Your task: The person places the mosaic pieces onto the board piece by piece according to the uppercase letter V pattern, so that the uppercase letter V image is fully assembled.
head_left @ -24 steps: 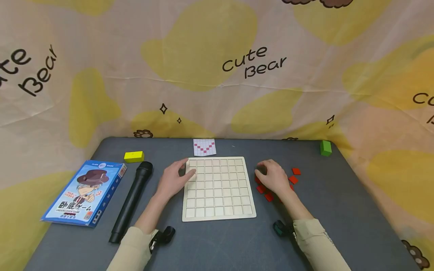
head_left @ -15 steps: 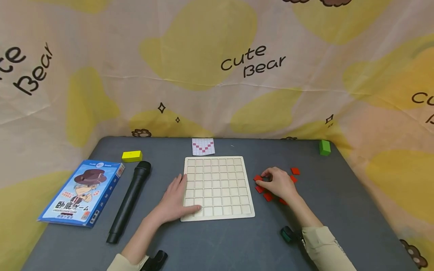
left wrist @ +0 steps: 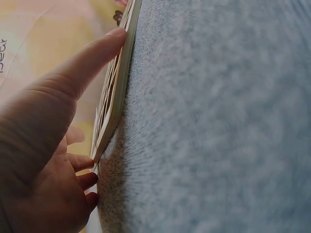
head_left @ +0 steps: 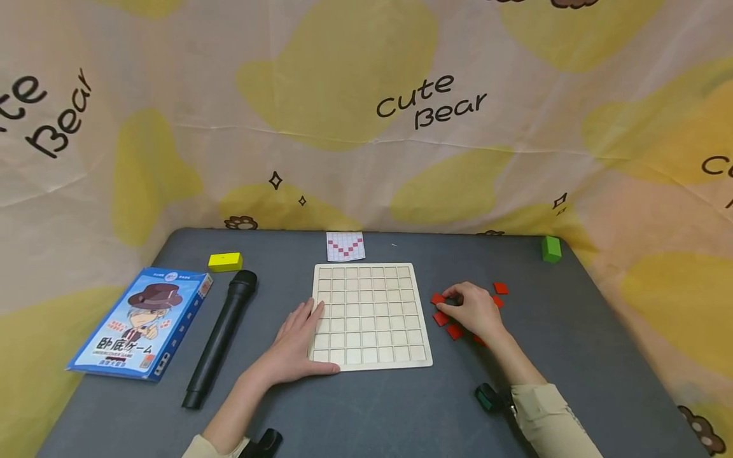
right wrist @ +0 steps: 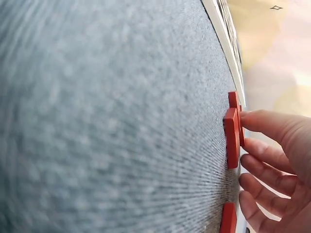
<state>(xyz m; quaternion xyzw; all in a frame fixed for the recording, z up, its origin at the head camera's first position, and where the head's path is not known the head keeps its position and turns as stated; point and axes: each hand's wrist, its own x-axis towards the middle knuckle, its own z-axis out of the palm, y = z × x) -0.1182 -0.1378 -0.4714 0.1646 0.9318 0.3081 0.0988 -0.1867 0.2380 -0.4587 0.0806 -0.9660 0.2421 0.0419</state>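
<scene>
A pale wooden grid board [head_left: 372,315] lies flat in the middle of the grey table [head_left: 372,407]. My left hand [head_left: 298,343] rests flat on its near left corner with straight fingers. In the left wrist view the left hand [left wrist: 73,121] has its thumb laid along the board's edge [left wrist: 116,92]. To the right of the board, several red square tiles [head_left: 440,319] lie scattered. My right hand [head_left: 472,308] is curled over them. Up close, the right hand [right wrist: 272,160] has thumb and fingertips on one red tile [right wrist: 232,138] lying on the table.
A small card with a red V pattern [head_left: 345,246] lies behind the board. A black microphone [head_left: 220,337], a blue game box [head_left: 143,324] and a yellow block [head_left: 225,261] are at the left. A green block [head_left: 551,249] sits at the far right corner.
My left hand slid from the board's far left corner down to its near left corner and flattened. The right hand drew back a little and settled on one red tile.
</scene>
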